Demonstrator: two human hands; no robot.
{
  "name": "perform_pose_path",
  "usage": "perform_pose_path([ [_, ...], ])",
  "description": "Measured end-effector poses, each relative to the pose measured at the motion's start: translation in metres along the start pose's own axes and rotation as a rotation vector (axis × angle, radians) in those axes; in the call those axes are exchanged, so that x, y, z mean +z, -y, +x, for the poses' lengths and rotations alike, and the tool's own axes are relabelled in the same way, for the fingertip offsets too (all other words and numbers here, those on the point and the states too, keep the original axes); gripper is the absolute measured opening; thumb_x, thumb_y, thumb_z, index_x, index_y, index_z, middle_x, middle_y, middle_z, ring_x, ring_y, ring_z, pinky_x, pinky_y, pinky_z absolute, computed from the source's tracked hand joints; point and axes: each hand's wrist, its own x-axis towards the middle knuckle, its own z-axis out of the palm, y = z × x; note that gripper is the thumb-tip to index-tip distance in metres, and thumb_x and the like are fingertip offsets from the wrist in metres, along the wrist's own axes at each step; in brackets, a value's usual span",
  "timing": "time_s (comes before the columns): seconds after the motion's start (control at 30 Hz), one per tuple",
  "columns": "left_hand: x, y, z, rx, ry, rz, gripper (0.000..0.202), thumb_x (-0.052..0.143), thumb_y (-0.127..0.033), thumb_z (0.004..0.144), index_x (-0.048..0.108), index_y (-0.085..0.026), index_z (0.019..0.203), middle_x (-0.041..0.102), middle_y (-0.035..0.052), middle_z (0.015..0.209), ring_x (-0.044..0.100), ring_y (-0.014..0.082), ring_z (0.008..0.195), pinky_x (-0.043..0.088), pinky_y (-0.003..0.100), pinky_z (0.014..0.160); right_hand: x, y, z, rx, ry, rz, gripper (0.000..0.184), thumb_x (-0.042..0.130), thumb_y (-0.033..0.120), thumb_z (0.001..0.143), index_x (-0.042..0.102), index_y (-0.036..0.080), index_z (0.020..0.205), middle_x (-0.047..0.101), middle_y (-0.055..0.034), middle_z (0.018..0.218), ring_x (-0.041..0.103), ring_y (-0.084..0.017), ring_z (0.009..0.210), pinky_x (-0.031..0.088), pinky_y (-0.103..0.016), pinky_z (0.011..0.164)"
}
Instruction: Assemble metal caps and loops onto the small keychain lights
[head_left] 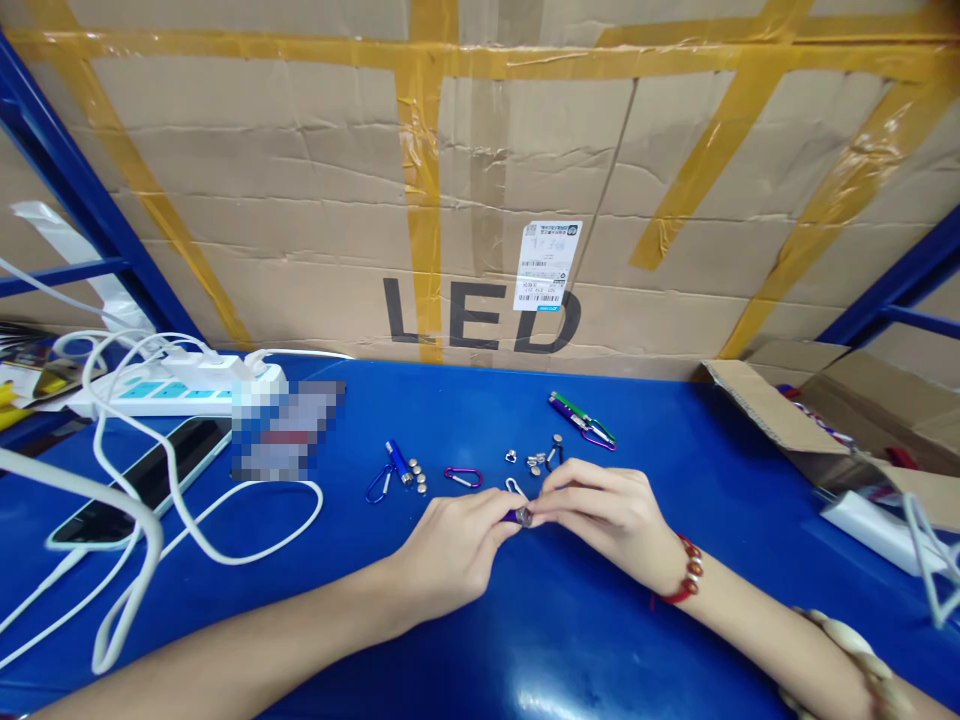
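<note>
Pinching small purple flashlight [517, 516] between left hand [450, 550], right hand [607, 515].

You're at a blue counter [525, 640] walled in by cardboard.
Straight ahead of you, a big flattened cardboard sheet [300, 180] crossed with yellow-brown tape [424, 200], black "LED" lettering [480, 315] and a white shipping label [547, 265] on it. Blue shelf uprights [82, 190] frame both sides. To your left, a white power strip [172, 392], looping white cables [247, 545] and a dark phone [142, 480]; to your right, an open cardboard box [772, 410]. Overhead light glints off the counter's near edge.
</note>
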Motion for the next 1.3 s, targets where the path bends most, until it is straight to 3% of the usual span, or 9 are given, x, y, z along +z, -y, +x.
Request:
perform_pose_path([
  [0.23,-0.003,0.001,-0.002,-0.002,0.099,0.002,0.017,0.036,-0.017,0.088,0.052,-0.018,0.092,0.064,0.0025,0.088,0.061,0.0153,0.078,0.045,0.022,0.067,0.008,0.006,0.004,0.328,0.048,0.328,0.018,0.065,0.034,0.073,0.069,0.018,0.068,0.062,-0.0019,0.068,0.054,-0.009,0.055,0.042,-0.02,0.052],
  [0.37,-0.004,0.002,-0.004,-0.005,0.129,-0.036,0.011,0.039,-0.017,0.087,0.048,-0.019,0.093,0.065,0.0022,0.091,0.062,0.0157,0.081,0.045,0.022,0.067,0.008,0.011,0.005,0.429,0.1,0.383,0.022,0.064,0.037,0.073,0.069,0.018,0.065,0.061,-0.0022,0.065,0.051,-0.009,0.054,0.039,-0.02,0.049],
  [0.6,0.0,0.006,-0.006,0.083,0.002,-0.038,0.008,0.043,-0.014,0.085,0.05,-0.018,0.086,0.066,0.0028,0.089,0.062,0.0151,0.08,0.046,0.021,0.067,0.011,0.016,0.004,0.59,0.112,0.472,0.022,0.066,0.034,0.07,0.066,0.014,0.059,0.055,-0.0021,0.06,0.044,-0.007,0.048,0.036,-0.019,0.044],
  [0.77,0.002,0.006,-0.005,0.068,-0.051,-0.048,0.019,0.044,-0.015,0.086,0.054,-0.019,0.101,0.066,0.0022,0.097,0.062,0.0142,0.089,0.046,0.022,0.077,0.016,0.014,0.001,0.711,0.112,0.56,0.028,0.065,0.038,0.069,0.065,0.012,0.059,0.05,-0.0006,0.058,0.039,-0.006,0.046,0.033,-0.018,0.042],
  [1.07,0.001,0.003,-0.004,0.016,-0.125,0.011,0.021,0.045,-0.017,0.085,0.057,-0.022,0.101,0.067,-0.0004,0.096,0.062,0.0145,0.085,0.046,0.023,0.076,0.015,0.013,0.005,0.692,0.148,0.516,0.031,0.062,0.044,0.071,0.067,0.014,0.061,0.049,0.0,0.055,0.037,-0.006,0.044,0.032,-0.019,0.04],
  [1.3,-0.005,-0.005,-0.006,-0.008,-0.098,0.068,0.02,0.04,-0.018,0.088,0.053,-0.021,0.101,0.065,-0.0002,0.095,0.063,0.0142,0.082,0.046,0.021,0.07,0.019,0.018,0.004,0.521,0.09,0.366,0.026,0.059,0.039,0.075,0.065,0.017,0.061,0.055,-0.0013,0.057,0.041,-0.008,0.043,0.035,-0.018,0.039],
])
